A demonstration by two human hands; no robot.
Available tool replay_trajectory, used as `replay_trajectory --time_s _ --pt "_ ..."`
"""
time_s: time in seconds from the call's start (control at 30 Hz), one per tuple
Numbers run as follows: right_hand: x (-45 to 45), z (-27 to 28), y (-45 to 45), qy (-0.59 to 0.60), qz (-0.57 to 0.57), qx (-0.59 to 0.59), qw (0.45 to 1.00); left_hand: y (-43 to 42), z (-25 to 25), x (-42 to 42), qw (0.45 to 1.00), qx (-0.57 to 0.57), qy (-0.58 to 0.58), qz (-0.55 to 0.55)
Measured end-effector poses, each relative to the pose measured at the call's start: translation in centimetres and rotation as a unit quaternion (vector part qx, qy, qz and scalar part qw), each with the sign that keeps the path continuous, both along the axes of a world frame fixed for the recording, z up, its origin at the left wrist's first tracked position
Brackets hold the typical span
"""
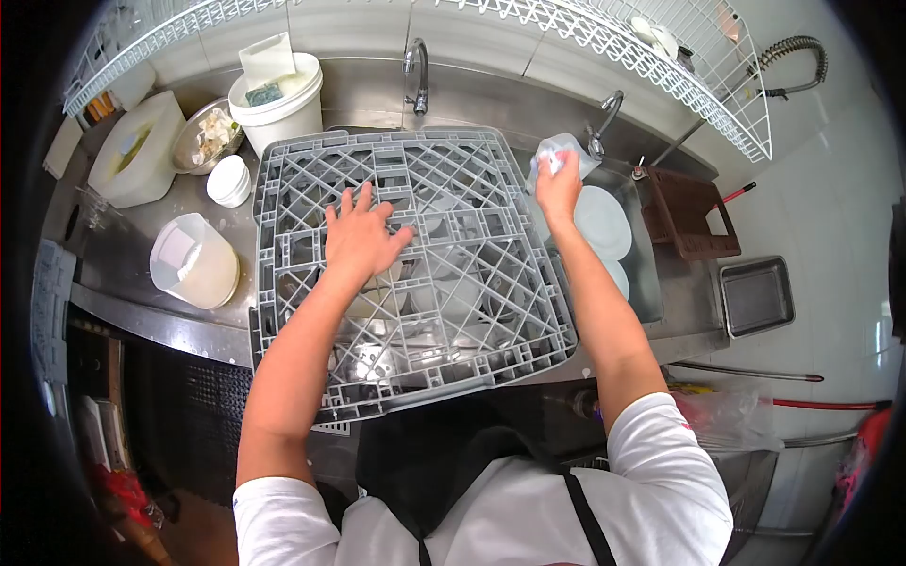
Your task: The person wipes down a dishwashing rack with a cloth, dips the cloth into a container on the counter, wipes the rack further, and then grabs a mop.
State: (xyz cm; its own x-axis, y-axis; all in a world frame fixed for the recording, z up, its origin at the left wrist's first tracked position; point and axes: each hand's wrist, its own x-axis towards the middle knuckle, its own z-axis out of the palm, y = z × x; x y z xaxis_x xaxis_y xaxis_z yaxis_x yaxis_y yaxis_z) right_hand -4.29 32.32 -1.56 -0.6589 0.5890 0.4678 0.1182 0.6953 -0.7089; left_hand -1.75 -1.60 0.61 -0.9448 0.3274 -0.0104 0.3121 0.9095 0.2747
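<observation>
A grey plastic lattice dish rack (382,140) lies flat over the sink. My left hand (363,236) rests on top of it, palm down with fingers spread. Through the lattice, pale dishes (451,294) show below, partly hidden by the bars. At the rack's far right corner, my right hand (560,189) is closed on a whitish, translucent thing (550,149), which has a pinkish patch; its kind is not clear. White round plates (604,224) sit in the right basin, just beside my right forearm.
Left counter: a clear measuring jug (195,262), white tubs (228,181), a metal bowl of scraps (209,140), a white bucket (283,118) and a large white container (137,151). Two taps (416,75) rise behind. Brown board (694,215) and metal tray (757,295) are right; a wire shelf (604,42) hangs above.
</observation>
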Motion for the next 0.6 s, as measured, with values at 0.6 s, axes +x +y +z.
replay_trajectory --time_s 0.6 --pt "-5.5 0.5 -0.3 -0.243 0.377 0.399 0.8 -0.4 -0.6 -0.2 1.0 -0.001 0.027 -0.007"
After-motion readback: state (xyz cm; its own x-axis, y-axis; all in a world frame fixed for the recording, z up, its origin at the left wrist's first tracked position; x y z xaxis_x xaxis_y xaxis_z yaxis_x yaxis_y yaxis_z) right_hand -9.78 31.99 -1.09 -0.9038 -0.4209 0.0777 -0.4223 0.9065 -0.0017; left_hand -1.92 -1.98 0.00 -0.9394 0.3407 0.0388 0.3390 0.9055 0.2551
